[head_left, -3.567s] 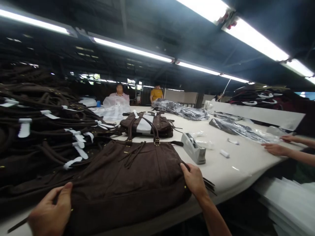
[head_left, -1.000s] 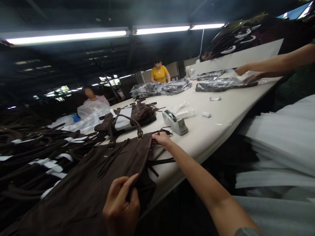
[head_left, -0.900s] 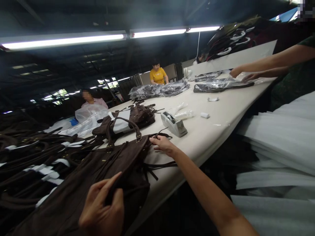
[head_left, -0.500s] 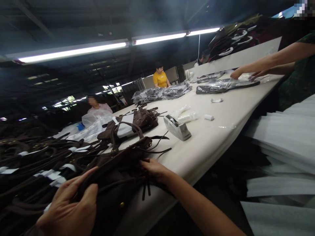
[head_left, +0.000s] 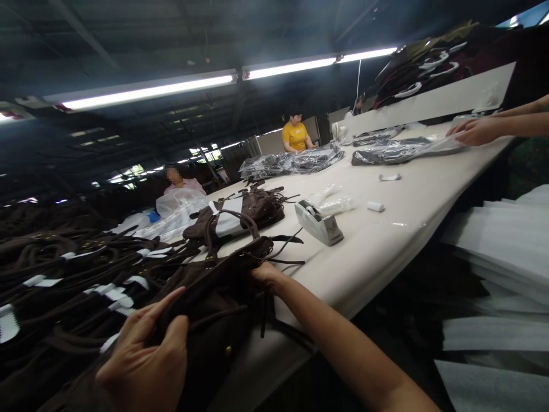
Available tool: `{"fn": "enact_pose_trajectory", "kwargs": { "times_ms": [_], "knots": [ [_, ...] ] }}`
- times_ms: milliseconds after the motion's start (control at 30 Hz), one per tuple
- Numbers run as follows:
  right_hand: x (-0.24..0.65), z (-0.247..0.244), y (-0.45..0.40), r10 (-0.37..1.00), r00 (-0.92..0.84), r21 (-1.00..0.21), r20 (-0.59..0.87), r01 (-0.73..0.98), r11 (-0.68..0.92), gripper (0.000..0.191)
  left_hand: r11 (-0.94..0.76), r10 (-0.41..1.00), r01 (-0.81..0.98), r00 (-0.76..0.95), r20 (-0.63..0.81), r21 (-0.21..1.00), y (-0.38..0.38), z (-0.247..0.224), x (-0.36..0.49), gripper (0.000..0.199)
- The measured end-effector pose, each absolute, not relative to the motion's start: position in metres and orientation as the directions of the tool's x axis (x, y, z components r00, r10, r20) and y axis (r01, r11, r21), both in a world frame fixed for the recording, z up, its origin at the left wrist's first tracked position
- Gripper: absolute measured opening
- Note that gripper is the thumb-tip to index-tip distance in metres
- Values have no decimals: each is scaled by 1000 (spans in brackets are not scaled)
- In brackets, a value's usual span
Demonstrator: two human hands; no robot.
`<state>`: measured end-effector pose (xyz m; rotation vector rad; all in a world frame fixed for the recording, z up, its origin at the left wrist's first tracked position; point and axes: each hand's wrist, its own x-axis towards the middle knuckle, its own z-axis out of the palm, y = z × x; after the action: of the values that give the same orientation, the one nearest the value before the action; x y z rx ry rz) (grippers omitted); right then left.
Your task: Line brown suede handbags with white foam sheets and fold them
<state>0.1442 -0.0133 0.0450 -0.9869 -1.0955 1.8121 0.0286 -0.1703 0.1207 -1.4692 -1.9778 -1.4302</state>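
Observation:
A dark brown handbag (head_left: pixel 210 326) with thin straps and a brass stud lies tilted at the near table edge. My left hand (head_left: pixel 148 349) is closed on its near upper rim, thumb on one side and fingers on the other. Into the bag's opening at the far end reaches my right hand (head_left: pixel 266 276); its fingers are hidden inside, so their grip does not show. Just beyond, another brown handbag (head_left: pixel 261 209) lies with white paper wrapped round it. A grey tape dispenser (head_left: pixel 319 222) stands to the right of the bags.
Many brown bags with white-wrapped handles (head_left: pixel 98 286) crowd the left. Plastic-wrapped bags (head_left: pixel 291 160) lie farther along the cream table (head_left: pixel 364 252). At right, a co-worker's hands (head_left: pixel 476 130) hold clear plastic. Stacks of white foam sheets (head_left: pixel 506 234) stand below the table's right edge.
My right hand has gone deeper into the handbag, its fingers now out of sight. My left hand keeps its hold. The co-worker's hands have pulled the plastic rightward. The view has shifted slightly left.

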Motion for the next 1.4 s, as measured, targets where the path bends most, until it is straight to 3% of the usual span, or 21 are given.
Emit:
{"fn": "enact_pose_trajectory", "kwargs": {
  "times_ms": [200, 300, 433, 533, 633, 733, 833, 933, 1000, 1133, 1233, 1333, 1400],
  "knots": [
    [184, 44, -12, 813, -511, -838, -279, -284, -467, 23, 11, 552, 826, -475, 685, 564, -174, 125, 42, 36],
    [229, 39, -12, 844, -469, -825, -260, -346, -447, 26, 13, 531, 842, -463, 710, 539, -174, 122, 39, 37],
    [265, 32, -23, 903, -341, -847, -262, -367, -384, 12, -19, 539, 851, -434, 722, 525, -173, 115, 54, 36],
    [256, 30, -36, 905, -325, -888, -276, -273, -369, 7, -44, 560, 848, -417, 716, 528, -172, 115, 67, 36],
    [226, 27, -39, 853, -429, -902, -298, -165, -398, 6, -20, 569, 834, -444, 693, 551, -172, 119, 71, 36],
    [191, 23, -34, 832, -472, -890, -292, -184, -417, 13, -20, 580, 832, -442, 684, 554, -173, 122, 69, 37],
    [171, 20, -29, 909, -393, -960, -143, -169, -224, 18, -41, 569, 841, -423, 705, 539, -173, 120, 65, 36],
    [181, 22, -25, 960, -278, -998, 43, 30, 54, 14, -57, 547, 851, -410, 730, 521, -171, 118, 59, 35],
    [205, 28, -22, 966, -233, -979, 114, 142, 150, 13, -72, 548, 864, -383, 743, 499, -170, 117, 55, 35],
    [267, 37, -15, 983, -168, -972, 72, 211, 107, 6, -194, 610, 879, -241, 755, 437, -172, 103, 64, 35],
    [293, 31, -11, 985, -159, -986, -67, 163, -41, 12, -384, 642, 878, 33, 766, 285, -176, 70, 90, 38],
    [299, 20, -10, 980, -166, -982, -109, 169, -81, 18, -568, 619, 813, 323, 716, 124, -181, 26, 117, 44],
    [299, 17, -10, 975, -179, -977, -128, 193, -92, 19, -577, 625, 807, 337, 705, 125, -183, 4, 126, 48]
  ]
}}
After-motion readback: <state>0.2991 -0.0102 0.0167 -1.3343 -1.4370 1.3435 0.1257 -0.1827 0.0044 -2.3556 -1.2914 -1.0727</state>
